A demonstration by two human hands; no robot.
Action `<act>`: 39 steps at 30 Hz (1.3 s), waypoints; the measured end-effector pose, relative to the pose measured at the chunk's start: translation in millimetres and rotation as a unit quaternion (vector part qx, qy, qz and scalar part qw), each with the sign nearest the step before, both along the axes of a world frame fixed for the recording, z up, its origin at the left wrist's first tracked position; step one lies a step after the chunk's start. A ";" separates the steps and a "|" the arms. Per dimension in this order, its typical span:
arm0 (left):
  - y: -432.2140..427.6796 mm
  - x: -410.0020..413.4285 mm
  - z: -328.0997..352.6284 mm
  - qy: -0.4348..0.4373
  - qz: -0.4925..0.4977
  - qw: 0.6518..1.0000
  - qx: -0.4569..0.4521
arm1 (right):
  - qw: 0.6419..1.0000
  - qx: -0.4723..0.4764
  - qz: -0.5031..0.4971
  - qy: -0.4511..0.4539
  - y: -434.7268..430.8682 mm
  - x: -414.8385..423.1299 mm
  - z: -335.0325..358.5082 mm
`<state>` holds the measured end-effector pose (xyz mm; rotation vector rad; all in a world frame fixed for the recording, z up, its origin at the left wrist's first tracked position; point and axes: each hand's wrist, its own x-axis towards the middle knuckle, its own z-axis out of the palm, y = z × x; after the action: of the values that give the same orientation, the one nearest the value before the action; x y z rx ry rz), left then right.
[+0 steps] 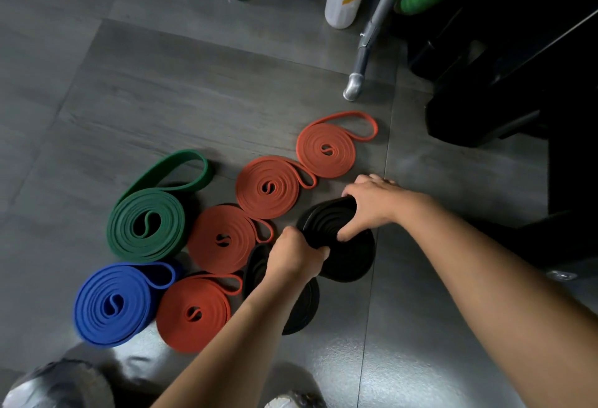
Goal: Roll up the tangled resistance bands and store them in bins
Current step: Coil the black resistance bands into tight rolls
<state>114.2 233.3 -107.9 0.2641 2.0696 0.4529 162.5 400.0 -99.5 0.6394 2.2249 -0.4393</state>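
**Rolling nearly done, storing not begun**

Six rolled bands lie close together on the grey tiled floor (pixel 161 84): a wide green rubber coil (pixel 145 226), a wide blue rubber coil (pixel 110 304) and four narrow orange-red rubber coils (pixel 267 187). Most of them have a loose end loop sticking out at the side.

Both hands are on a black rubber band coil (pixel 323 223), which is tilted up off the floor just right of the orange-red ones. The left hand (pixel 291 258) grips its near edge. The right hand (pixel 372 207) curls over its far rim with the thumb pressed toward the centre. A second black coil (pixel 349 262) lies flat beneath it, and a third black coil (pixel 301 307) is partly hidden under the left forearm.

No tangled band shows anywhere, so the rolling looks close to finished, with the held coil probably the last to tighten. Nothing appears stored yet. The dark shapes (pixel 501 84) at the right might be containers, but that cannot be told.
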 end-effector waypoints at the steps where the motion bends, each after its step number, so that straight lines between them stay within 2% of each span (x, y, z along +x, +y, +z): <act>1: 1.3 -0.4 1.5 -0.004 -0.004 1.000 -0.008 | 1.000 -0.008 -0.014 -0.001 -0.2 1.6 -1.5; 4: 4.3 -7.1 -2.2 -0.053 0.024 0.998 -0.012 | 0.998 -0.025 -0.060 0.013 -1.2 7.0 -3.4; 7: 0.6 -6.6 -0.8 -0.071 0.061 0.995 0.025 | 0.998 0.010 -0.054 0.020 -5.2 16.0 -6.1; 10: -5.3 0.6 -1.4 -0.050 0.069 0.995 0.055 | 0.974 -0.070 -0.196 0.091 -11.8 29.1 -14.0; 14: 2.4 2.2 5.5 -0.025 0.076 0.990 0.115 | 0.901 -0.146 -0.375 0.159 -21.0 43.8 -21.2; 18: 20.8 4.6 24.7 0.010 -0.012 0.991 0.136 | 0.763 -0.224 -0.560 0.235 -39.4 73.0 -17.9; 19: 21.5 6.2 31.9 0.023 -0.026 0.989 0.144 | 0.739 -0.228 -0.579 0.259 -42.5 79.6 -13.7; 20: 17.4 8.8 37.1 0.036 -0.031 0.987 0.153 | 0.733 -0.227 -0.576 0.280 -45.5 82.7 -7.6; 22: -4.0 16.5 46.4 0.052 0.000 0.982 0.182 | 0.758 -0.225 -0.534 0.299 -52.1 81.5 8.1; 26: -65.4 32.4 63.4 0.098 0.150 0.952 0.249 | 0.824 -0.261 -0.420 0.278 -85.7 65.6 25.5; 30: -108.3 41.8 42.9 0.076 0.215 0.948 0.223 | 0.891 -0.222 -0.334 0.214 -120.3 61.7 7.3; 33: -123.1 40.5 27.9 0.049 0.252 0.944 0.206 | 0.905 -0.191 -0.320 0.204 -139.5 56.7 -1.0; 36: -131.7 41.4 10.2 0.022 0.299 0.932 0.204 | 0.930 -0.115 -0.286 0.201 -147.1 53.9 -5.0; 39: -135.1 42.7 4.5 -0.028 0.363 0.912 0.187 | 0.915 -0.149 -0.325 0.187 -144.9 53.6 -3.2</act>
<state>156.9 98.3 -103.4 -0.3187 1.9593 1.2958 216.1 255.1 -102.7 1.2049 2.1687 -1.3056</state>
